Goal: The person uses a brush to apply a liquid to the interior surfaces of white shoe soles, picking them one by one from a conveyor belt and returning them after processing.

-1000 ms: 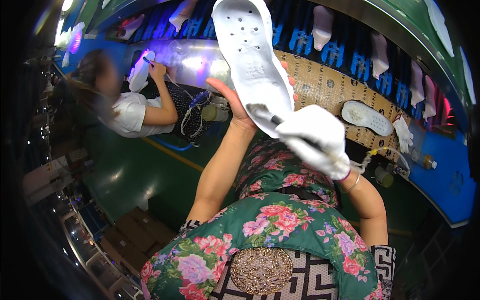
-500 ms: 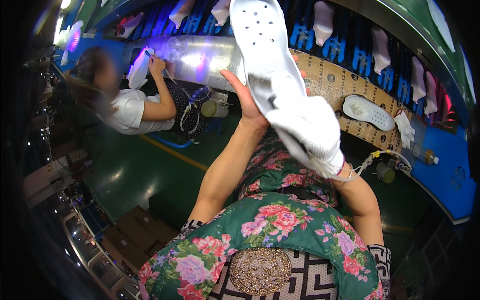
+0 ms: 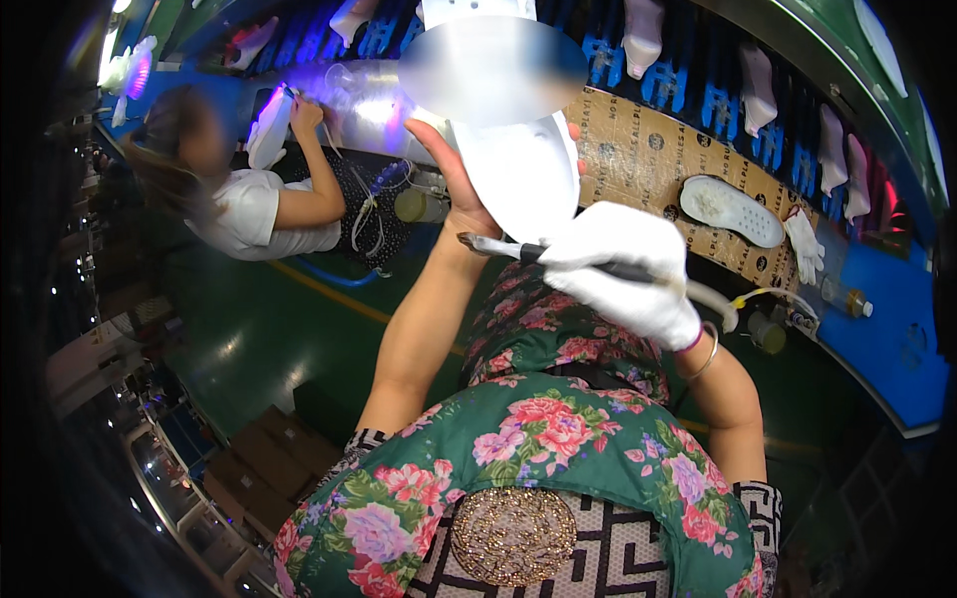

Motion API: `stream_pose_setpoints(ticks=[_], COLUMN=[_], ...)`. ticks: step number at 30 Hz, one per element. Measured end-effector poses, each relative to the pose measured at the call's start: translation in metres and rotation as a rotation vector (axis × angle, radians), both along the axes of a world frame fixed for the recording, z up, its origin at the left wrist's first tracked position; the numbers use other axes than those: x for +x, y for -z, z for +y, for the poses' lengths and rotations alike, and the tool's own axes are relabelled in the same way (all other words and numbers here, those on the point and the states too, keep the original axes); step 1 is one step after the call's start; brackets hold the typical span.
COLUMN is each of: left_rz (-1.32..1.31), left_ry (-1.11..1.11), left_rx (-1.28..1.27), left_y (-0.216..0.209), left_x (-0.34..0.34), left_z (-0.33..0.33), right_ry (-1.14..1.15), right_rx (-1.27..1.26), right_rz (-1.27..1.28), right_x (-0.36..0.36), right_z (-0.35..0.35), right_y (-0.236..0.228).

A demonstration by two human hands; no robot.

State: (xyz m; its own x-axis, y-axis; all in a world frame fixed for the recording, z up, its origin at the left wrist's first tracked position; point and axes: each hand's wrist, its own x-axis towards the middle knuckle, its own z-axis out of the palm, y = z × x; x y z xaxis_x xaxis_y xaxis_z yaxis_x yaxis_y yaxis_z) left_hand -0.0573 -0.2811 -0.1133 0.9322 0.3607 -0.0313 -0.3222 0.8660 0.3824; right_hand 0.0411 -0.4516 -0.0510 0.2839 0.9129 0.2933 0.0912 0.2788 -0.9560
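Note:
My bare left hand (image 3: 464, 189) grips a white shoe sole (image 3: 523, 179) with small holes near its far end, held up over the workbench. Its thumb lies along the left edge and fingertips show at the right edge. Part of the sole's middle is blurred. My right hand (image 3: 628, 254), in a white glove, is closed round a dark-handled, brush-like tool (image 3: 503, 246) with a metal front part. The tip points left, just below the sole's near end and apart from its inner face. A pale hose leaves the tool's rear end.
Brown cardboard (image 3: 638, 140) covers the bench, bearing another pale sole (image 3: 733, 211). A loose white glove (image 3: 804, 244) and a bottle (image 3: 847, 301) lie farther right. Shoe forms (image 3: 643, 38) hang on the blue rack behind. At left, a co-worker (image 3: 254, 209) handles a white shoe part.
My right hand has drawn back from the sole's inside, down and toward me, bringing the tool into sight. My left hand has shifted the sole slightly left and tilted it.

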Motion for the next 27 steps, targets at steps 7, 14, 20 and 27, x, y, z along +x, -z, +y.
stream_pose_setpoints(ticks=[7,14,20,27], left_rz=[-0.085,0.048,0.168,0.238], left_ry=[0.071,0.21,0.289,0.34], left_rx=[-0.031,0.079,0.25,0.361], left_y=[-0.005,-0.01,-0.024,-0.035], left_x=[0.007,0.01,0.014,0.017], left_z=[0.02,0.037,0.049,0.053], right_ry=[0.084,0.245,-0.075,0.13], right_rx=[0.08,0.01,-0.029,0.178], right_rz=[-0.462,-0.284,-0.079,-0.611], right_x=[-0.002,0.004,-0.01,0.001], right_z=[-0.002,0.008,0.004,0.008], right_y=[-0.001,0.003,-0.009,-0.002])
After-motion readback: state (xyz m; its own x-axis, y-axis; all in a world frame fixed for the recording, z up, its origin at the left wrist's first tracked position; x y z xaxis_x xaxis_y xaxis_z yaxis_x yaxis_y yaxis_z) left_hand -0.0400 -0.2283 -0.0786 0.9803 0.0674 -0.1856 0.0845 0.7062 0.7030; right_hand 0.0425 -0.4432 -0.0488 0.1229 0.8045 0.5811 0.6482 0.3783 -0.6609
